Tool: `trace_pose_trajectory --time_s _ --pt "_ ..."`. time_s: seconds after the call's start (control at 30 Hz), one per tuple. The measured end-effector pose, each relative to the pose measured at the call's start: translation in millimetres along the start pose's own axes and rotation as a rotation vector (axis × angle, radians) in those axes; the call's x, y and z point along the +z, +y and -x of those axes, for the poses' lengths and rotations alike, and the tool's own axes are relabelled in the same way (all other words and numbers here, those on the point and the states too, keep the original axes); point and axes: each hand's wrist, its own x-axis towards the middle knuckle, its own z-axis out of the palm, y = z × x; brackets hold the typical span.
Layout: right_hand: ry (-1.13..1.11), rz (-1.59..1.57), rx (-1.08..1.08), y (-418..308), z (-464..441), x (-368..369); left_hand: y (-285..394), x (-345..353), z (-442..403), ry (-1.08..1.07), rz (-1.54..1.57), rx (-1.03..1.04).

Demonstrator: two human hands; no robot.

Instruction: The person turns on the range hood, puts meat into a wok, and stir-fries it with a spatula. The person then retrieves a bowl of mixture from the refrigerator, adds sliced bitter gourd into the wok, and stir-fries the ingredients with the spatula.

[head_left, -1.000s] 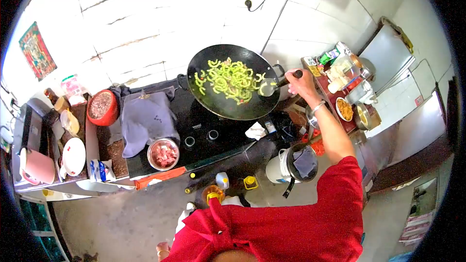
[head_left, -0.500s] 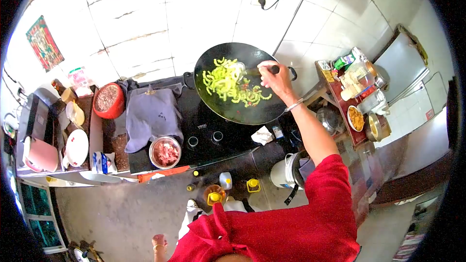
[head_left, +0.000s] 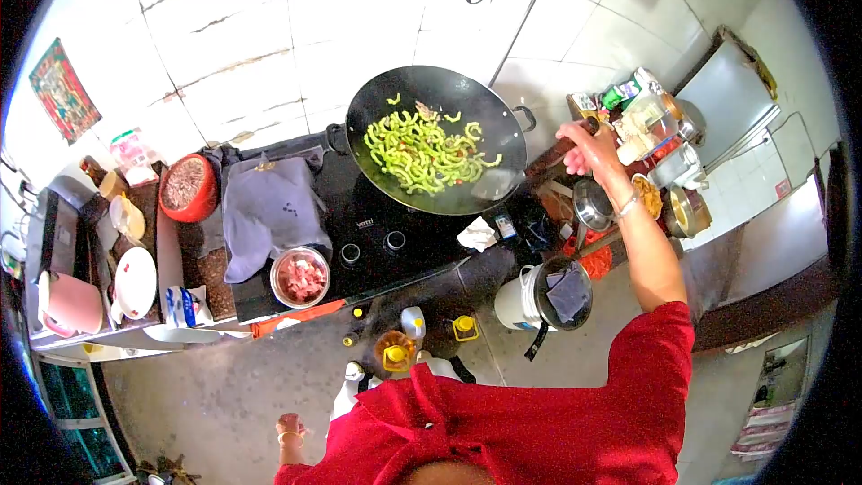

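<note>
My right hand (head_left: 591, 151) is closed around the dark handle of a spatula (head_left: 549, 160). The spatula's metal blade (head_left: 496, 184) rests inside the right side of a black wok (head_left: 386, 94), near the rim. Sliced green vegetables (head_left: 422, 148), curved and mixed with small red bits, lie spread across the wok's middle. My left hand (head_left: 290, 425) hangs low beside my body over the floor, its fingers curled with nothing visible in them.
The wok stands on a black stove (head_left: 364, 238). Left of it are a metal bowl of raw meat (head_left: 301, 278), a grey cloth (head_left: 269, 202) and a red container (head_left: 189, 189). A white bucket (head_left: 519, 299) and several bottles stand on the floor. A side table holds dishes (head_left: 648, 196).
My right hand has moved right and slightly down with the spatula, whose blade is now at the wok's right side. The vegetables are spread more evenly, and the view has shifted a little.
</note>
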Motion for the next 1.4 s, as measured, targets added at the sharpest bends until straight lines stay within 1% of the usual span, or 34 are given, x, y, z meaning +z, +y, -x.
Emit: trace_pose_trajectory --time_s 0.03,0.1,0.17,0.23,0.3,0.33,0.37,0.43,0.53,0.57,0.6,0.63,0.67,0.7,0.73,0.77,0.8,0.83,0.9,0.93,0.97,1.03,1.07,1.1,1.13,1.17,1.2,1.23,1.3,1.33,1.37,1.4 --pt "-0.002 -0.001 -0.003 5.2 -2.5 3.8 5.0 -0.5 1.7 0.012 -0.002 0.009" --pt "-0.221 -0.366 0.061 35.7 -11.5 22.8 11.7 2.9 7.2 0.036 -0.001 0.021" --pt "-0.144 -0.622 0.093 67.0 -17.0 104.0 14.2 9.8 13.3 0.061 -0.006 0.023" --pt "-0.066 -0.706 0.091 60.0 -18.3 142.4 12.3 15.4 21.7 0.080 -0.036 0.028" --pt "0.006 -0.712 0.007 63.3 -29.5 160.3 8.8 18.7 31.0 0.094 -0.106 0.030" --pt "0.038 -0.694 -0.043 66.8 -36.3 162.5 7.1 16.8 36.3 0.080 -0.224 0.037" --pt "0.038 -0.693 -0.040 69.4 -41.2 159.7 6.6 16.6 39.8 0.079 -0.226 0.035" --pt "0.052 -0.449 -0.222 78.7 -47.1 142.7 -1.3 13.4 48.7 0.010 -0.637 0.264" --pt "0.024 -0.218 -0.172 44.6 -30.6 91.0 -8.0 12.7 53.9 -0.116 -1.239 0.638" --pt "0.073 -0.140 -0.131 38.5 -28.6 69.3 -24.7 13.4 36.2 -0.120 -1.239 0.643" --pt "0.057 -0.079 -0.127 9.2 -8.5 49.9 -51.4 15.6 7.1 -0.072 -0.827 0.327" --pt "0.036 0.007 -0.120 -1.6 -2.6 30.4 -75.1 14.9 -20.4 -0.025 -0.409 0.019" --pt "0.047 0.022 -0.107 -10.5 0.9 17.6 -70.0 17.0 -15.5 -0.026 -0.410 0.024" --pt "0.101 0.093 -0.017 -6.1 -8.4 3.8 -61.0 20.0 -4.8 0.003 -0.238 -0.015" --pt "0.087 0.065 -0.015 -5.0 -12.8 -0.3 -51.6 20.3 -0.6 0.032 -0.064 -0.054" --pt "0.072 0.037 -0.010 -2.5 -15.5 -1.0 -40.8 17.2 1.2 0.033 -0.063 -0.051" --pt "0.102 -0.060 -0.005 9.0 -20.0 11.6 -29.2 15.0 7.5 0.032 -0.091 0.004" --pt "0.131 -0.156 0.000 25.0 -25.8 34.5 -18.2 13.1 14.2 0.031 -0.120 0.057" --pt "0.119 -0.316 -0.011 47.8 -36.6 91.4 -1.4 16.4 24.7 0.028 -0.166 0.165" --pt "0.044 -0.322 -0.109 49.0 -44.4 115.0 6.2 19.6 28.1 0.027 -0.186 0.223" --pt "-0.028 -0.333 -0.203 46.0 -48.7 134.6 13.7 22.8 34.0 0.032 -0.184 0.227" --pt "0.008 -0.006 -0.496 -1.2 -34.5 147.1 24.6 25.5 46.8 0.189 0.069 0.039" --pt "-0.011 0.025 -0.529 -17.2 -34.5 146.0 24.2 21.2 42.8 0.130 0.062 -0.042" --pt "-0.033 0.060 -0.562 -30.8 -35.5 143.4 17.5 19.7 39.7 0.132 0.060 -0.042" --pt "-0.044 0.083 -0.528 -41.6 -33.8 140.1 8.0 19.0 38.6 0.087 0.005 0.005" --pt "-0.061 -0.018 -0.512 -39.0 -38.2 141.7 -5.9 18.1 35.3 0.042 -0.050 0.051" --pt "-0.086 -0.104 -0.471 -32.2 -37.6 142.7 -21.8 18.1 28.2 0.042 -0.052 0.049" --pt "-0.110 -0.190 -0.431 -22.9 -36.2 143.4 -39.4 21.0 17.3 0.068 -0.049 0.036" --pt "-0.115 -0.288 -0.381 21.4 -42.2 146.6 -78.0 30.0 -6.9 0.114 -0.045 0.007" --pt "-0.110 -0.211 -0.435 38.4 -42.5 142.9 -92.6 27.4 -23.8 -0.012 -0.024 -0.055" --pt "-0.067 -0.225 -0.379 48.2 -41.8 138.1 -93.1 28.7 -23.6 -0.015 -0.027 -0.052" --pt "-0.063 -0.234 -0.367 51.7 -40.9 124.5 -94.7 29.3 -19.3 -0.021 0.056 -0.087"
